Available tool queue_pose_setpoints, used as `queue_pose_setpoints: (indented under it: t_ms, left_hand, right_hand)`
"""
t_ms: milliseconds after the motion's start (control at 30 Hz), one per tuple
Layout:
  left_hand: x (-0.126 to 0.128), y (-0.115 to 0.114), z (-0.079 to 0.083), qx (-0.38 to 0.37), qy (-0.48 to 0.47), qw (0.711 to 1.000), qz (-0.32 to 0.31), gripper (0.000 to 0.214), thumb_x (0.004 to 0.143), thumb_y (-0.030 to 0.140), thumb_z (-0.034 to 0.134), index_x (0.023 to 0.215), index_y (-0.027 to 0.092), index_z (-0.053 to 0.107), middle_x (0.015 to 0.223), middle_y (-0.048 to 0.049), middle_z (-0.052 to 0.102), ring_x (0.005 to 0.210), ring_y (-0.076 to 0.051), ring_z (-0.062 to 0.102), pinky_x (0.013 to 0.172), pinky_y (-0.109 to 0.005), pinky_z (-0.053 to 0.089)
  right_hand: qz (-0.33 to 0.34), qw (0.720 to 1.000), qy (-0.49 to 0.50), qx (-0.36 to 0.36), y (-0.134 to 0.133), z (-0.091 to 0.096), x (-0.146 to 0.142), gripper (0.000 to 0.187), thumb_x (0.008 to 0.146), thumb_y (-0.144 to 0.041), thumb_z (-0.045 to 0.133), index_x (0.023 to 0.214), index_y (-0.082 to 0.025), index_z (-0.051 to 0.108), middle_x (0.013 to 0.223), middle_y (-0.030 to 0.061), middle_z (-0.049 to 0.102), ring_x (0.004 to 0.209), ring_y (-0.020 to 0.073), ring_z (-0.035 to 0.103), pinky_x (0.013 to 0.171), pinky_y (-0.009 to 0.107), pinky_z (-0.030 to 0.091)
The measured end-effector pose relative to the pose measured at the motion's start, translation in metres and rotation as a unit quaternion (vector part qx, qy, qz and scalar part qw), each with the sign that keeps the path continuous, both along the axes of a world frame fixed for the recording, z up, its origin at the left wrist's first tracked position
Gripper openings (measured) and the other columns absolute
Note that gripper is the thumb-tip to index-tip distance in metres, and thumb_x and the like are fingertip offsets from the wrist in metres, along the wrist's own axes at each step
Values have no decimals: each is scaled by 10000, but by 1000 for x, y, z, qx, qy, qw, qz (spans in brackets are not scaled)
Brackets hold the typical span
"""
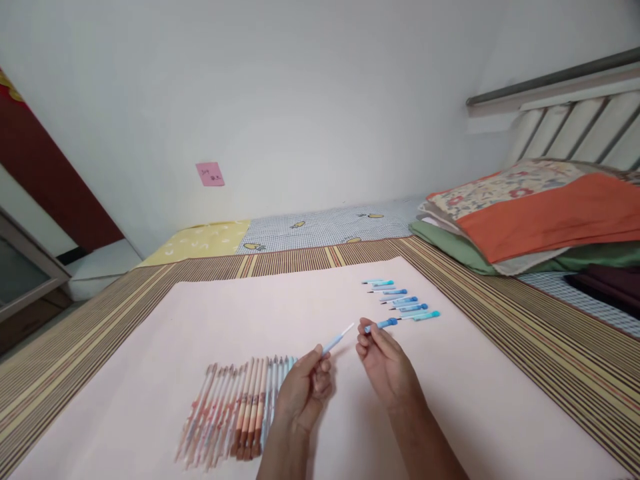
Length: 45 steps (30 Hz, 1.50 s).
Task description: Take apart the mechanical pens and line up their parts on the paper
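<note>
My left hand (pixel 306 385) is closed on a slim pale blue pen part (pixel 332 343) with a white end pointing up and right. Pinched in my right hand (pixel 385 363) is a darker blue pen cap (pixel 382 325) with a rounded end. The two pieces are apart, with a small gap between them. Beyond my right hand, several blue pen pieces (pixel 411 307) lie in a staggered column, dark tips to the left. Beside my left hand is a row of pens (pixel 220 407) in pink, peach and light blue, partly hidden by that hand.
A pale pink sheet (pixel 150 347) covers much of the striped mat (pixel 480 293). Folded bedding with an orange band (pixel 555 213) is piled at the right, near a white radiator (pixel 575 127). A pink note (pixel 210 174) sticks to the wall behind.
</note>
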<state>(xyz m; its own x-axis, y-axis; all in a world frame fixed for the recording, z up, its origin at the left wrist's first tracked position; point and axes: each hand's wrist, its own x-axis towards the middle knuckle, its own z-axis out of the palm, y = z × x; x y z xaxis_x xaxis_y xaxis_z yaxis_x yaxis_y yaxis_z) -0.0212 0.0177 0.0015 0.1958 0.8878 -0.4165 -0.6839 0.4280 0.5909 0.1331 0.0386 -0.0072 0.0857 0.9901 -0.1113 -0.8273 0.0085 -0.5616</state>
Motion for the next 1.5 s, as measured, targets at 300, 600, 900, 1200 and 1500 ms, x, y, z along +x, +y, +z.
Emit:
queue_pose_setpoints:
  t_ms: [300,600,900,1200,1500]
  left_hand:
    - [2,1,2,-8,-12,1000,12,265,787,249,793,723,59,620,530,37,548,326,12,303,348,-137,200]
    - [1,3,-8,41,27,998,39,476,516,369,951,717,79,630,557,43,572,356,12,344,371,-139,238]
    - [0,2,-8,117,162,978,62,476,560,467,897,666,135,573,563,23,603,350,-17,391,368,-161,210]
    - [-5,4,-11,103,142,982,68,426,543,398,902,664,134,590,546,21,602,354,-23,408,363,-154,224]
    - [-19,7,-8,43,17,994,103,213,665,149,826,718,106,624,591,3,602,415,-39,457,368,-137,313]
  right_hand:
    - [29,988,127,-83,1,-4,-5,81,785,-79,739,833,-144,725,846,45,691,682,79,625,643,160,578]
    - [14,990,74,-123,2,-4,-10,95,791,-63,759,820,-142,715,829,37,723,708,82,683,655,149,609]
    - [22,994,38,-95,0,-11,-21,270,647,-140,896,855,-151,725,751,-10,684,615,79,638,543,154,583]
    - [-75,990,66,-96,7,-9,-6,229,684,-117,855,835,-171,691,741,-37,660,601,62,617,550,145,579]
    - [-93,986,99,-98,13,-12,15,179,740,-97,808,846,-175,686,720,-32,655,608,62,622,568,137,584]
